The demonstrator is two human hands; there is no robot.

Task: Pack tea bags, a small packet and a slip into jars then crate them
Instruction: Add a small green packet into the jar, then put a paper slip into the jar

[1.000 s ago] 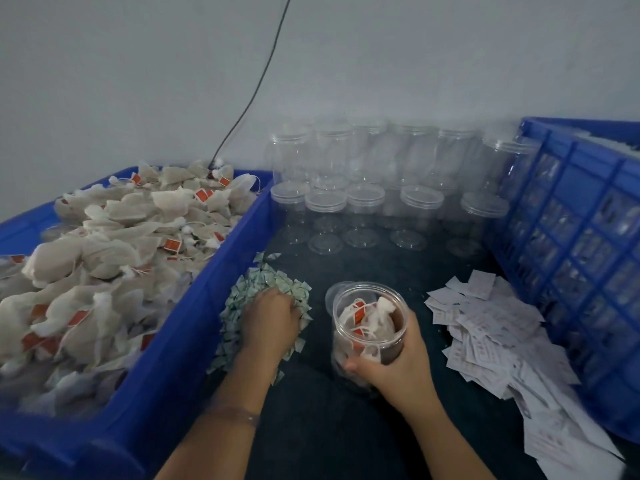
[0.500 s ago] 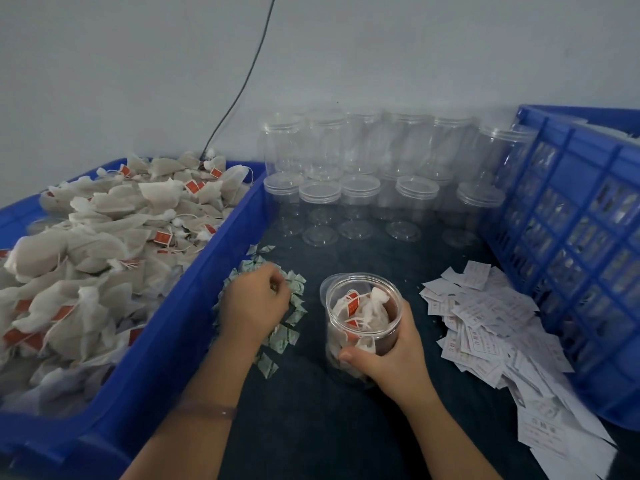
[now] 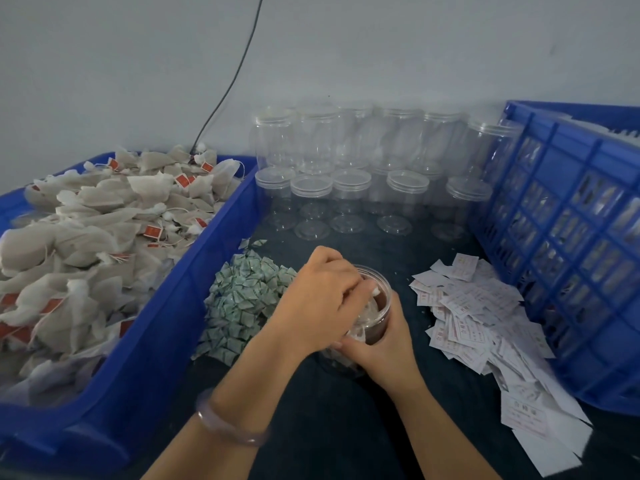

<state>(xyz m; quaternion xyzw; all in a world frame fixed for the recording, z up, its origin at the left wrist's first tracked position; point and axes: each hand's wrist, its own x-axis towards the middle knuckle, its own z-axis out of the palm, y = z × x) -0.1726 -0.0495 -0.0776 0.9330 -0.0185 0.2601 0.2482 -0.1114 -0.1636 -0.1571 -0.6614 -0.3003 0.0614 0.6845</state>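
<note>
A clear jar (image 3: 377, 323) with tea bags inside stands on the dark table in front of me. My right hand (image 3: 384, 348) grips its near side. My left hand (image 3: 322, 299) hovers over the jar's mouth with curled fingertips dipping into the opening; the small packet they pinch is hidden under them. The pile of small green-and-white packets (image 3: 242, 299) lies just left of the jar. White printed slips (image 3: 485, 320) are scattered to its right.
A blue bin (image 3: 194, 271) heaped with tea bags (image 3: 86, 237) fills the left side. Several empty lidded jars (image 3: 346, 188) are stacked against the back wall. A tall blue lattice crate (image 3: 571, 237) stands at the right. A black cable (image 3: 235, 74) runs down the wall.
My left hand has left the packet pile and moved right, over the jar's mouth. The right hand has kept its hold on the jar.
</note>
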